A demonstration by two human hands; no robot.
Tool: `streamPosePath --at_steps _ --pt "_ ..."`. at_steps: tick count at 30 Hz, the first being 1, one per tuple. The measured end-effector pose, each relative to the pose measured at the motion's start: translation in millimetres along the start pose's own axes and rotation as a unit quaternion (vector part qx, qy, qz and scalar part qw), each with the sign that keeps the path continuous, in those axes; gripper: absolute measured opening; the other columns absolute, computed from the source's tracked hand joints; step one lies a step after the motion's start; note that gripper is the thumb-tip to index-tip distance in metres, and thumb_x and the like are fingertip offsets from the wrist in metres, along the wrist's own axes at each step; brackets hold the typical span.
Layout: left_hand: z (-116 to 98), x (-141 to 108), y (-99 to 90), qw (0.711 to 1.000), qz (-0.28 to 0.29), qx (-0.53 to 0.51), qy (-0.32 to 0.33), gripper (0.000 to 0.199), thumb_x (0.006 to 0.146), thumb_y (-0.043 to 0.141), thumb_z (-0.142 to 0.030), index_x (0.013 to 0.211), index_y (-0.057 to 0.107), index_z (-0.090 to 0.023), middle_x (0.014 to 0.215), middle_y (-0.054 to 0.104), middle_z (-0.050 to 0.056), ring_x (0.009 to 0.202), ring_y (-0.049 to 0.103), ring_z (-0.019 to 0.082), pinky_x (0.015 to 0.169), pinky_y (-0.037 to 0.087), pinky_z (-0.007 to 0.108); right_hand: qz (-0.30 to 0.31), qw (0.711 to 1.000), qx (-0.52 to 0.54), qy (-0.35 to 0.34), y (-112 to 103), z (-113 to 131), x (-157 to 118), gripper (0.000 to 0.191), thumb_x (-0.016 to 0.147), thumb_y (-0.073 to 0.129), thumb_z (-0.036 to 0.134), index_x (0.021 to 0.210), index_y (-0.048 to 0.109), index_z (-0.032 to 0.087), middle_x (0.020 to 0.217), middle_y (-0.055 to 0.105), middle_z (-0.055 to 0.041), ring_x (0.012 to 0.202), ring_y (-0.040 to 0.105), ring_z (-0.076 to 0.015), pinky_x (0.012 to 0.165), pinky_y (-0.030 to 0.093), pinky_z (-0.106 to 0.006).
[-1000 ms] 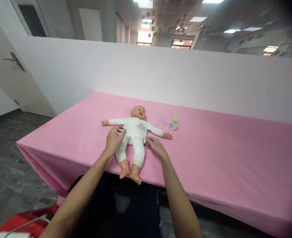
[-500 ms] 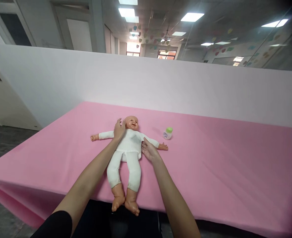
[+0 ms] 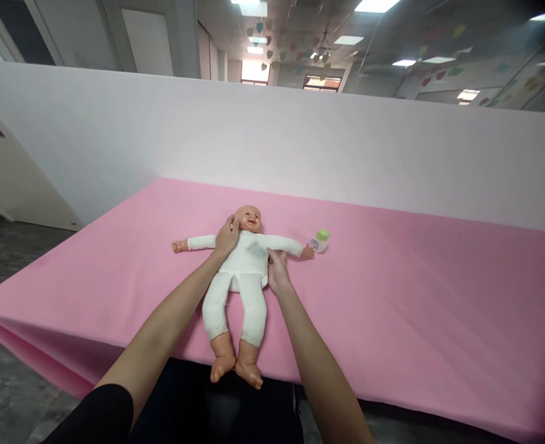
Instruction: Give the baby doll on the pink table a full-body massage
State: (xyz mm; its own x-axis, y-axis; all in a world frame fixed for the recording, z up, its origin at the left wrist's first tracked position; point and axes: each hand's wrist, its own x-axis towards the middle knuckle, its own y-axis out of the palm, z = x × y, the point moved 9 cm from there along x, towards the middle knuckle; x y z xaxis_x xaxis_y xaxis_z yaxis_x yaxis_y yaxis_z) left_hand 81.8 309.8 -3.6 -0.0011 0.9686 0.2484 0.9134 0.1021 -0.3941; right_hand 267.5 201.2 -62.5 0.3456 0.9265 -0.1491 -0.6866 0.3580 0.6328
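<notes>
Doll (image 3: 247, 259) face up on pink surface (image 3: 415, 296), feet (image 3: 223, 362) over near edge, left hand (image 3: 228, 237) at its shoulder beside the head (image 3: 250, 216), right hand (image 3: 278, 272) against its side below the arm (image 3: 284, 243), grip of either indeterminable, jar (image 3: 320, 241) by that arm's end.

The doll (image 3: 245, 262) barring the way between my left hand (image 3: 228, 236) and right hand (image 3: 278, 271), its outstretched arm (image 3: 286, 245) and the green-lidded jar (image 3: 320, 241) in my path beyond, open pink cloth (image 3: 420, 296) to pass over farther right, white wall (image 3: 272, 142) behind
</notes>
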Motion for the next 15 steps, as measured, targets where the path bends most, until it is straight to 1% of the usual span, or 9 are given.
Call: streamPosePath --at_steps 2,3,7,10,12,15 --pt "0.9 -2.0 -3.5 1.000 -0.014 0.009 0.010 0.064 0.107 0.029 -0.059 0.151 0.051 -0.019 0.155 0.053 0.012 0.146 0.046 0.032 0.123 0.032 0.048 0.005 1.000 -0.001 -0.019 2.8 -2.9 0.4 0.071 0.071 0.081 0.023 0.128 0.039 0.031 0.105 0.074 0.0047 0.098 0.072 -0.0170 0.083 0.063 -0.030" --pt "1.7 -2.7 -5.0 1.000 -0.020 0.014 0.014 0.064 0.107 0.028 -0.059 0.150 0.052 -0.019 0.154 0.055 0.013 0.145 0.048 0.032 0.123 0.034 0.048 0.007 1.000 -0.006 -0.025 4.0 -5.0 0.7 0.070 0.070 0.082 0.024 0.126 0.041 0.030 0.105 0.073 0.0049 0.098 0.072 -0.0171 0.084 0.063 -0.030" --pt "6.4 -2.5 -6.2 0.999 -0.021 0.038 0.020 0.061 0.108 0.026 -0.058 0.147 0.056 -0.021 0.148 0.061 0.012 0.138 0.056 0.033 0.118 0.040 0.049 0.030 0.998 -0.030 -0.036 9.1 -12.4 2.7 0.049 0.072 0.079 0.029 0.112 0.052 0.026 0.102 0.074 0.0023 0.099 0.071 -0.0179 0.086 0.061 -0.028" --pt "9.0 -1.3 -6.0 0.998 -0.018 0.055 0.015 0.062 0.108 0.026 -0.057 0.149 0.053 -0.020 0.148 0.060 0.013 0.141 0.053 0.033 0.120 0.037 0.048 0.047 0.998 -0.044 -0.018 10.7 -17.2 4.0 0.038 0.073 0.078 0.031 0.104 0.057 0.023 0.100 0.075 -0.0010 0.098 0.071 -0.0197 0.085 0.060 -0.027" --pt "9.4 -1.2 -5.4 0.998 -0.012 0.059 0.006 0.063 0.108 0.027 -0.058 0.152 0.051 -0.019 0.150 0.058 0.013 0.144 0.050 0.033 0.122 0.035 0.047 0.045 0.998 -0.052 0.002 9.3 -19.5 4.1 0.035 0.073 0.079 0.031 0.100 0.059 0.022 0.098 0.076 -0.0017 0.097 0.071 -0.0202 0.084 0.060 -0.027" --pt "4.7 -1.1 -6.8 0.998 -0.009 0.058 0.005 0.064 0.107 0.028 -0.060 0.152 0.050 -0.021 0.153 0.056 0.013 0.144 0.049 0.034 0.121 0.034 0.049 0.037 0.997 -0.057 0.042 7.6 -22.3 2.3 0.033 0.074 0.080 0.029 0.099 0.061 0.021 0.094 0.076 -0.0021 0.099 0.070 -0.0209 0.085 0.061 -0.027"
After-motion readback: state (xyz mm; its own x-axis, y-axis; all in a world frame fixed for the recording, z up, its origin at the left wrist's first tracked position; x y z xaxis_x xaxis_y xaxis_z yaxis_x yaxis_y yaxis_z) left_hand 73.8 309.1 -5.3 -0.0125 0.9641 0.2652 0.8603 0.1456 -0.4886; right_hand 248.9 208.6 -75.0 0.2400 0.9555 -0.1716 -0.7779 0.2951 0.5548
